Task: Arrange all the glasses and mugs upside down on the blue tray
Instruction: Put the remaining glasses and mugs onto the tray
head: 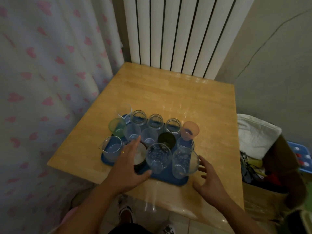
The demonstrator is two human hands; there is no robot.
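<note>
Glasses and mugs crowd the blue tray (168,180) on the wooden table (168,98). Left hand (128,168) rests spread on a dark mug (140,159). Right hand (209,179) hangs loose, fingers apart, beside a clear glass (184,161).

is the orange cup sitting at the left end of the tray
No, the orange cup stands at the far right corner of the blue tray; the green cup is at the left.

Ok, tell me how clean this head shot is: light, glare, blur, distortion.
Head view: dim, warm indoor light; soft glare on the far edge of the table; wide-angle bending at the radiator and curtain; clear glasses smear against the blue tray; left hand and right hand slightly soft.
</note>
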